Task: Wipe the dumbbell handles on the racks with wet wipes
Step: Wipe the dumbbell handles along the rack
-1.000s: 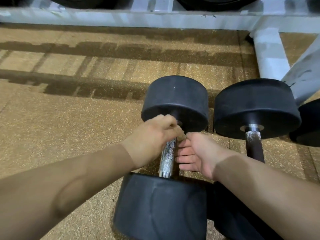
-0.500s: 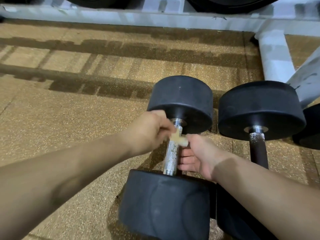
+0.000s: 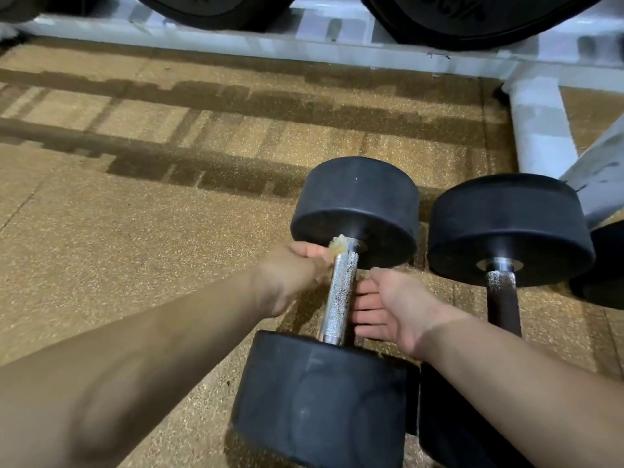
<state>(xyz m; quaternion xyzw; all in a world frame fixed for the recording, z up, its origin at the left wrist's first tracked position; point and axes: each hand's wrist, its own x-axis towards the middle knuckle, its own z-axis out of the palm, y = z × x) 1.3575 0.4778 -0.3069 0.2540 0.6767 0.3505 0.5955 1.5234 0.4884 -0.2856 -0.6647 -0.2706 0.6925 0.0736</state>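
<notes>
The dumbbell handle (image 3: 339, 295), a knurled chrome bar that shines with speckled glints, runs from 6 towards 12 o'clock just right of the picture's middle. It joins a black round head (image 3: 358, 201) at its far end and a larger-looking black head (image 3: 320, 400) at its near end. The dumbbell lies on the speckled tan floor (image 3: 135, 231).

At the bar's far end, on its 9 o'clock side, a small crumpled yellowish wet wipe (image 3: 337, 246) is pressed against the metal, pinched in the curled fingers of the left hand (image 3: 290, 275).

The right hand (image 3: 388, 305) sits at the bar's 3 o'clock side, its fingers (image 3: 364, 312) stretched out nearly straight with their tips hidden behind the bar.

Just beside, at 3 o'clock, lies a second dumbbell (image 3: 506, 224) with a dark, partly speckled handle (image 3: 503, 298). A white rack frame (image 3: 537, 123) crosses at 12 to 2 o'clock.
</notes>
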